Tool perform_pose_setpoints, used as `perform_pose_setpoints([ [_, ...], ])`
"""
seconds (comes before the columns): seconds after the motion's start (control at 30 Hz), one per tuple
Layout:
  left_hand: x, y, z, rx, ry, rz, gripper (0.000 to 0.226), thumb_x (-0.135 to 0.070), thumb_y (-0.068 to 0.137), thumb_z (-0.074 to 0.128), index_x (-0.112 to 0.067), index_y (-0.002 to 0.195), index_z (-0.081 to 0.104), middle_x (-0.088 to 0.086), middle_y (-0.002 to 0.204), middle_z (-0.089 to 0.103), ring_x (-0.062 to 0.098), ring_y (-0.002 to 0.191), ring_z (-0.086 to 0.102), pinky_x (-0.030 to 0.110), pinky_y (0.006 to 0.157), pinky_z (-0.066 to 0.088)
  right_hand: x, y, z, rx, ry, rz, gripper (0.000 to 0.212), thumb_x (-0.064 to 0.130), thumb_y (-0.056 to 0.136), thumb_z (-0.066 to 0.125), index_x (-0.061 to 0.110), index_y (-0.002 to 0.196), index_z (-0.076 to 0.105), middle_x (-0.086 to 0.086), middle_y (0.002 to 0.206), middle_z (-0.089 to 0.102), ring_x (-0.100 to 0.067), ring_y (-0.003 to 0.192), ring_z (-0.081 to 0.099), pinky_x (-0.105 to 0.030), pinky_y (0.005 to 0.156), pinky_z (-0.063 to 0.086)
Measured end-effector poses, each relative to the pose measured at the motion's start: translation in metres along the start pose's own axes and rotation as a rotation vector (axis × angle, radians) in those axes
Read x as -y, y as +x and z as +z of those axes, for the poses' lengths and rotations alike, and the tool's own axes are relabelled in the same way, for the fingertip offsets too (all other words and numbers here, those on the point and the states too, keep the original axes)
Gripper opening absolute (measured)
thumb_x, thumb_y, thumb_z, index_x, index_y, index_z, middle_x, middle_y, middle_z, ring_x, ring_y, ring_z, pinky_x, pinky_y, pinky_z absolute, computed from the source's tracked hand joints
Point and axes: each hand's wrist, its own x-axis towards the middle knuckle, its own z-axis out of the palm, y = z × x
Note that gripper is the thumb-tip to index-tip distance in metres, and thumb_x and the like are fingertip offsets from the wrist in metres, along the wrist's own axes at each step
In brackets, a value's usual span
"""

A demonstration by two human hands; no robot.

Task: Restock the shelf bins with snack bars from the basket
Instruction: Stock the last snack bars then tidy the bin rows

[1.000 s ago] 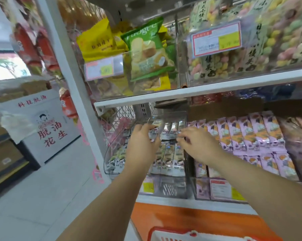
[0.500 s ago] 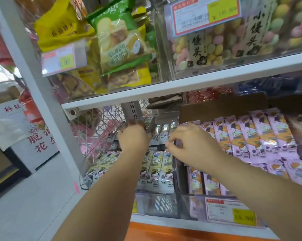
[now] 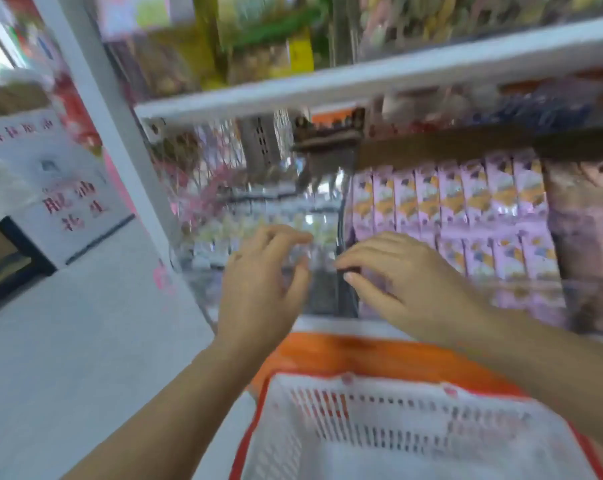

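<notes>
Left hand (image 3: 262, 287) loose-fingered, empty | right hand (image 3: 408, 283) likewise | glossy clear bin (image 3: 322, 299) ahead | slotted white basket (image 3: 414, 422) below

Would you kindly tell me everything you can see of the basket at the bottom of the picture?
The basket looks like plastic: a red rim around white walls pierced with rows of small slots. It sits lowest in view, before the orange shelf base, cut off by the bottom edge. Blur hides any contents. The right forearm crosses above its right corner; contact cannot be told.
</notes>
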Motion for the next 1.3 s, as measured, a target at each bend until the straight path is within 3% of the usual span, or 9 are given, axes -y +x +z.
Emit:
perform_pose_setpoints([
  [0.13, 0.019, -0.1, 0.015, 0.119, -0.045, 0.047, 0.031, -0.02, 0.083, 0.046, -0.024, 0.113, 0.054, -0.01, 0.098, 0.063, 0.012, 0.092, 0.059, 0.032, 0.079, 0.045, 0.012, -0.071, 0.028, 0.211, 0.123, 0.001, 0.026, 0.028, 0.088, 0.049, 0.015, 0.095, 0.071, 0.003, 0.087, 0.072, -0.009, 0.077, 0.059, -0.025, 0.07, 0.046],
  [0.23, 0.038, -0.16, 0.037, 0.285, 0.028, 0.013, 0.029, -0.019, 0.082, 0.044, -0.019, 0.105, 0.063, 0.0, 0.095, 0.069, 0.021, 0.085, 0.064, 0.033, 0.073, 0.048, 0.0, -0.126, 0.068, 0.47, 0.149, 0.183, 0.018, 0.023, 0.088, 0.055, 0.019, 0.095, 0.072, 0.004, 0.086, 0.072, -0.011, 0.074, 0.062, -0.026, 0.066, 0.045],
  [0.37, 0.054, -0.215, 0.068, 0.652, 0.075, -0.003, 0.028, -0.018, 0.08, 0.047, -0.021, 0.097, 0.07, -0.002, 0.094, 0.07, 0.025, 0.079, 0.069, 0.034, 0.07, 0.053, -0.019, -0.195, 0.11, 0.947, 0.218, 0.55, 0.025, 0.024, 0.093, 0.057, 0.022, 0.117, 0.064, 0.005, 0.111, 0.065, -0.01, 0.091, 0.062, -0.029, 0.086, 0.05],
  [0.47, 0.055, -0.242, 0.093, 0.962, 0.055, -0.053, 0.03, -0.021, 0.091, 0.051, -0.025, 0.117, 0.063, -0.004, 0.117, 0.063, 0.022, 0.101, 0.064, 0.035, 0.088, 0.048, -0.021, -0.231, 0.129, 1.284, 0.188, 0.637, 0.037, 0.025, 0.095, 0.057, 0.018, 0.131, 0.053, 0.0, 0.129, 0.056, -0.011, 0.098, 0.055, -0.022, 0.09, 0.044],
  [0.57, 0.057, -0.267, 0.116, 1.286, 0.091, -0.154, 0.037, -0.031, 0.099, 0.043, -0.03, 0.135, 0.047, -0.006, 0.137, 0.047, 0.017, 0.123, 0.049, 0.032, 0.102, 0.036, -0.02, -0.259, 0.144, 1.465, 0.12, 0.688, 0.049, 0.026, 0.096, 0.055, 0.018, 0.142, 0.039, -0.004, 0.142, 0.044, -0.019, 0.12, 0.05, -0.029, 0.099, 0.042],
  [0.77, 0.053, -0.302, 0.14, 1.422, 0.008, -0.229, 0.036, -0.03, 0.1, 0.042, -0.029, 0.135, 0.046, -0.007, 0.14, 0.045, 0.012, 0.128, 0.043, 0.028, 0.107, 0.032, -0.018, -0.301, 0.166, 1.417, 0.027, 0.734, 0.06, 0.028, 0.093, 0.057, 0.023, 0.145, 0.03, 0.0, 0.15, 0.035, -0.02, 0.132, 0.04, -0.032, 0.103, 0.039],
  [0.9, 0.049, -0.297, 0.14, 1.366, -0.023, -0.256, 0.035, -0.028, 0.1, 0.041, -0.029, 0.135, 0.047, -0.008, 0.138, 0.046, 0.012, 0.125, 0.046, 0.03, 0.106, 0.034, -0.012, -0.309, 0.17, 1.338, -0.164, 0.599, 0.018, 0.02, 0.09, 0.055, 0.019, 0.106, 0.046, -0.005, 0.109, 0.06, -0.022, 0.086, 0.051, -0.028, 0.069, 0.04],
  [1.17, 0.037, -0.24, 0.104, 0.919, -0.147, -0.212, 0.031, -0.017, 0.097, 0.045, -0.026, 0.123, 0.06, -0.009, 0.124, 0.058, 0.009, 0.108, 0.058, 0.022, 0.092, 0.045, -0.015, -0.221, 0.109, 0.914, 0.197, 0.688, 0.024, 0.011, 0.085, 0.059, 0.02, 0.108, 0.061, 0.006, 0.098, 0.058, -0.016, 0.088, 0.057, -0.029, 0.075, 0.046],
  [1.3, 0.015, -0.2, 0.063, 0.708, -0.26, -0.107, 0.029, -0.03, 0.091, 0.05, -0.027, 0.117, 0.063, -0.014, 0.115, 0.059, 0.002, 0.106, 0.054, 0.019, 0.09, 0.043, 0.006, -0.163, 0.058, 0.798, 0.302, 0.622, 0.028, 0.011, 0.08, 0.061, 0.029, 0.102, 0.061, 0.012, 0.096, 0.061, -0.006, 0.086, 0.058, -0.024, 0.075, 0.048],
])
